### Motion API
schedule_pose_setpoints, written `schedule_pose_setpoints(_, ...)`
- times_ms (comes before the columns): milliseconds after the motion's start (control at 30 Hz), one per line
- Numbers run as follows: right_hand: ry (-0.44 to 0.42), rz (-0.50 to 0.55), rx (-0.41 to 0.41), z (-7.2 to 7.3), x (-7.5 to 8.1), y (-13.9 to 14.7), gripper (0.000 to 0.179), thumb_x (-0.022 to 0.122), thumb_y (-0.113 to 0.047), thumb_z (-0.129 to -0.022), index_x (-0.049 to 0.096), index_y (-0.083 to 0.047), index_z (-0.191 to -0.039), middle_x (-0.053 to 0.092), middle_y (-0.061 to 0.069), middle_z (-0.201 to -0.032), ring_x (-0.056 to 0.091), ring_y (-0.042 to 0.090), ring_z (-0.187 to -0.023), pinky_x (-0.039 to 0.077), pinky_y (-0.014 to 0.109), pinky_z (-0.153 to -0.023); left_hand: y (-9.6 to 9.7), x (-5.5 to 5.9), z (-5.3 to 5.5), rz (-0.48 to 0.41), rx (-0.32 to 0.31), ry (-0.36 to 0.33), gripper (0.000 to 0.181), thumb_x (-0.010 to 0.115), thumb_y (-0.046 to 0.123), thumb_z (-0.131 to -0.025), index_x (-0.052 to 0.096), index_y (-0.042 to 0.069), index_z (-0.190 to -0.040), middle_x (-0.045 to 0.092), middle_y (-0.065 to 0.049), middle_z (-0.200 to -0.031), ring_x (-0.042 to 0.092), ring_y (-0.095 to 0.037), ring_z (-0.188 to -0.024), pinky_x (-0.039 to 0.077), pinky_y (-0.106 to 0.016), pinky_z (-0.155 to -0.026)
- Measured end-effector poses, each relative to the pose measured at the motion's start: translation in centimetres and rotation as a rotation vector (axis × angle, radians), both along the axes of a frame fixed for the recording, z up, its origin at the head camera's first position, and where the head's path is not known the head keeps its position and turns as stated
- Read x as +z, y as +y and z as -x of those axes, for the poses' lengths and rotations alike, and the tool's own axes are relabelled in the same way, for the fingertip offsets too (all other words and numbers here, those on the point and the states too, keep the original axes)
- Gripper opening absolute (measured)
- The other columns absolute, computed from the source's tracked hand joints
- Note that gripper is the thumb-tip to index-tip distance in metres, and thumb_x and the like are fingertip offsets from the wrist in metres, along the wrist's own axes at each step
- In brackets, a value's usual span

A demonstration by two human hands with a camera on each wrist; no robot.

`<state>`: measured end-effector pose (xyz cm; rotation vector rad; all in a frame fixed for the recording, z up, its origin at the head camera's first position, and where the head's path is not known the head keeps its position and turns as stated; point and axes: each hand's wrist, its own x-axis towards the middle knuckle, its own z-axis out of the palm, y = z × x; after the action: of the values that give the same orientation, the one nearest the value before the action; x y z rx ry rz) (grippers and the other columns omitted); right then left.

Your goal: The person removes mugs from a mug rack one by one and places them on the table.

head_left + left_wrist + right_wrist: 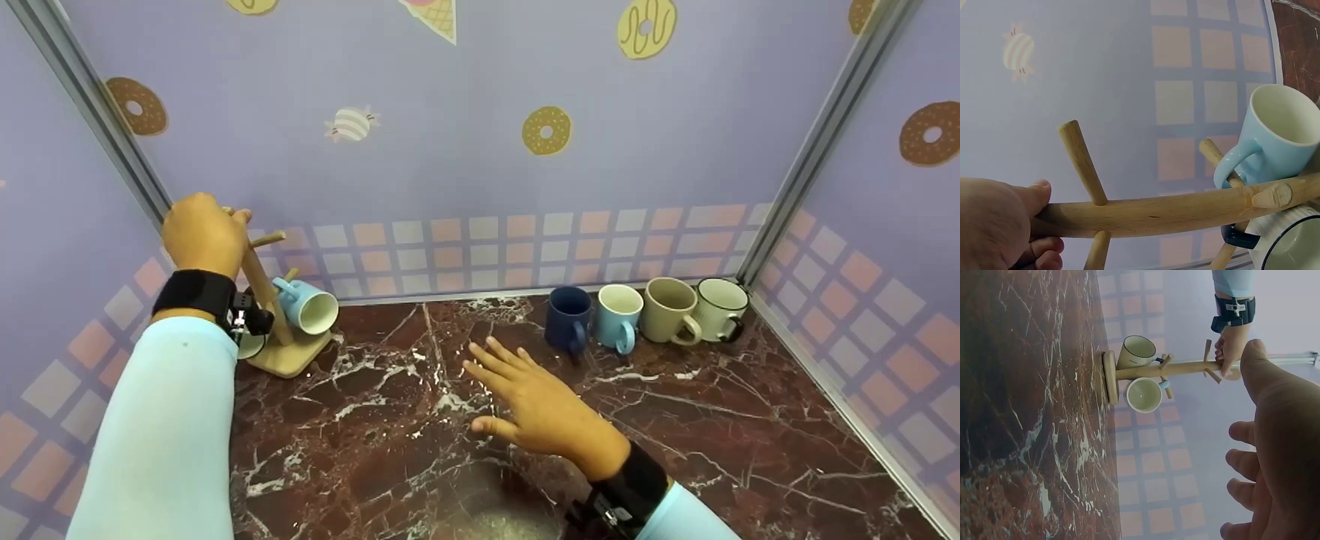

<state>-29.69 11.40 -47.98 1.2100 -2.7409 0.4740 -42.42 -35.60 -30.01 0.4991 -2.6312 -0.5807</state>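
Note:
My left hand grips the top of the post of a wooden mug tree, at the far left against the walls. A light blue mug hangs by its handle from a low peg, its mouth facing outward. On the other side of the post hangs a white mug with a dark rim, mostly hidden behind my left wrist in the head view. The upper pegs are bare. My right hand hovers over the middle of the tabletop, fingers spread, holding nothing.
Along the back right stand a navy mug, a light blue mug, a beige mug and a white mug with a black rim. Patterned purple walls enclose the dark red marbled tabletop at back and sides.

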Motion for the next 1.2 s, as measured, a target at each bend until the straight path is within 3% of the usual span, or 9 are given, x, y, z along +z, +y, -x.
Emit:
schedule_pose_setpoints(367,-0.004,-0.007,-0.003,0.0,0.0,0.2,0.092,0.045,-0.079,-0.109,0.032,-0.023,-0.180,0.016,-0.003,-0.191,0.015,0.029,-0.179,0.022,0.065,-0.142,-0.8,0.9,-0.6,0.061,-0.061,-0.088,0.050,0.066,0.035,-0.115,0.075,-0.011,-0.133,0.070,-0.037,-0.141,0.063,-0.060,-0.129,0.057,-0.071,-0.109)
schedule_pose_setpoints(567,0.001,-0.007,0.003,-0.1,-0.1,0.1,0.092,0.045,-0.079,-0.109,0.034,-0.022,-0.180,0.018,-0.002,-0.190,0.016,0.030,-0.179,0.024,0.066,-0.142,-1.2,1.3,-0.7,0.036,-0.092,-0.110,0.039,0.080,0.019,-0.106,0.077,-0.010,-0.133,0.071,-0.033,-0.145,0.065,-0.058,-0.130,0.057,-0.069,-0.110)
schedule_pose_setpoints(667,0.005,-0.007,0.011,-0.1,-0.1,0.1,0.092,0.046,-0.079,-0.109,0.034,-0.021,-0.180,0.019,0.000,-0.190,0.016,0.031,-0.179,0.024,0.068,-0.141,-1.3,1.5,-0.8,0.028,-0.118,-0.113,0.042,0.086,0.010,-0.098,0.076,-0.011,-0.133,0.073,-0.032,-0.144,0.064,-0.059,-0.132,0.054,-0.071,-0.115)
schedule_pose_setpoints(800,0.000,-0.010,0.017,-0.1,0.0,0.1,0.093,0.045,-0.078,-0.109,0.033,-0.021,-0.180,0.022,0.004,-0.191,0.016,0.031,-0.179,0.025,0.069,-0.141,-1.5,1.7,-1.1,0.042,-0.157,-0.129,0.039,0.081,0.003,-0.093,0.075,-0.011,-0.130,0.075,-0.032,-0.138,0.065,-0.058,-0.127,0.056,-0.069,-0.111)
schedule_pose_setpoints(933,0.001,-0.012,0.015,-0.2,0.0,0.1,0.092,0.045,-0.078,-0.109,0.035,-0.019,-0.180,0.021,0.004,-0.191,0.017,0.033,-0.179,0.025,0.069,-0.140,-1.6,1.8,-1.2,0.069,-0.210,-0.125,0.031,0.072,0.004,-0.098,0.075,-0.011,-0.125,0.074,-0.034,-0.132,0.064,-0.055,-0.117,0.056,-0.064,-0.099)
schedule_pose_setpoints(1067,-0.011,-0.017,0.007,-0.2,0.1,0.2,0.092,0.045,-0.079,-0.109,0.034,-0.022,-0.180,0.017,-0.001,-0.191,0.015,0.031,-0.179,0.022,0.066,-0.142,-1.5,1.7,-1.1,0.079,-0.263,-0.092,0.033,0.065,0.010,-0.108,0.072,-0.014,-0.130,0.070,-0.041,-0.134,0.062,-0.061,-0.122,0.055,-0.070,-0.103)
schedule_pose_setpoints(1200,-0.027,-0.022,0.003,-0.2,0.0,0.1,0.091,0.044,-0.080,-0.108,0.031,-0.027,-0.181,0.013,-0.004,-0.191,0.014,0.029,-0.179,0.021,0.066,-0.142,-1.6,1.5,-1.0,0.079,-0.298,-0.073,0.037,0.055,0.008,-0.112,0.068,-0.016,-0.137,0.067,-0.044,-0.139,0.060,-0.065,-0.128,0.054,-0.074,-0.108)
